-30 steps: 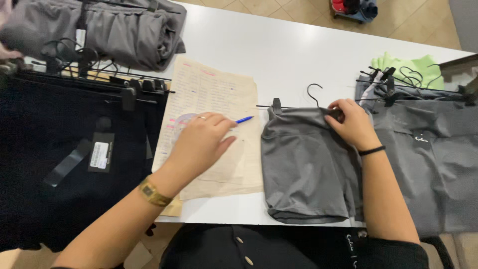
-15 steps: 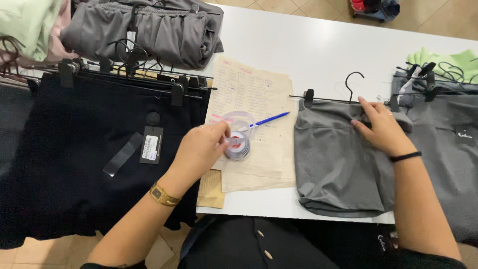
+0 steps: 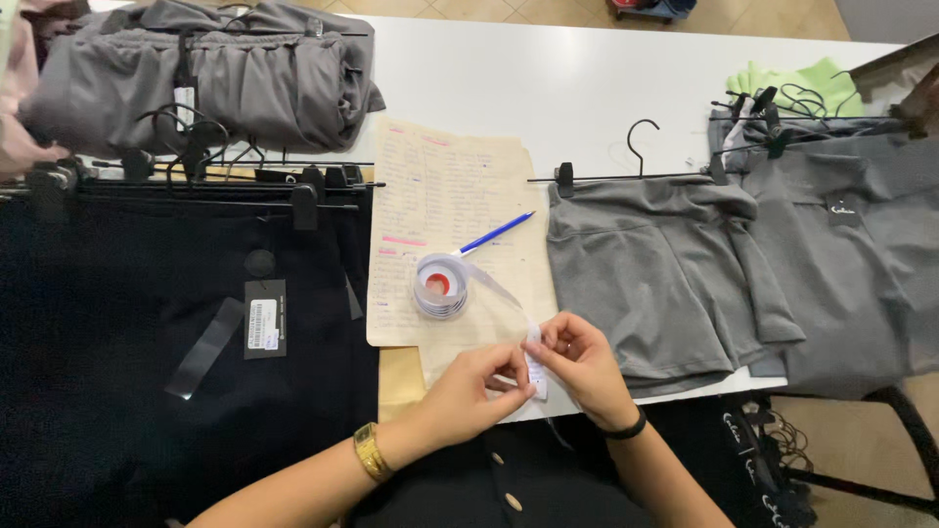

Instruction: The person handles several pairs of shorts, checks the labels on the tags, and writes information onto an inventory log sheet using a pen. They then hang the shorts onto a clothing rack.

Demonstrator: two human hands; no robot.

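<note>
Fingers (image 3: 518, 376) pinch sticker strip (image 3: 535, 364).

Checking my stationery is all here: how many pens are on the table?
1: a blue pen lies on the yellowed paper sheet, just above the sticker roll. Others may be hidden under the clothes.

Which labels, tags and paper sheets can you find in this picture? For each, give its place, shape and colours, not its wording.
Label roll: on the sheet at table centre; round, white with a red core.
Sticker strip: pinched between left hand and right hand; small, white.
Hang tag: on the black garment, left; black rectangle with a white patch.
Handwritten sheet: table centre; cream, with pink marks.
Small patch: on the grey shorts, right; black.
</note>
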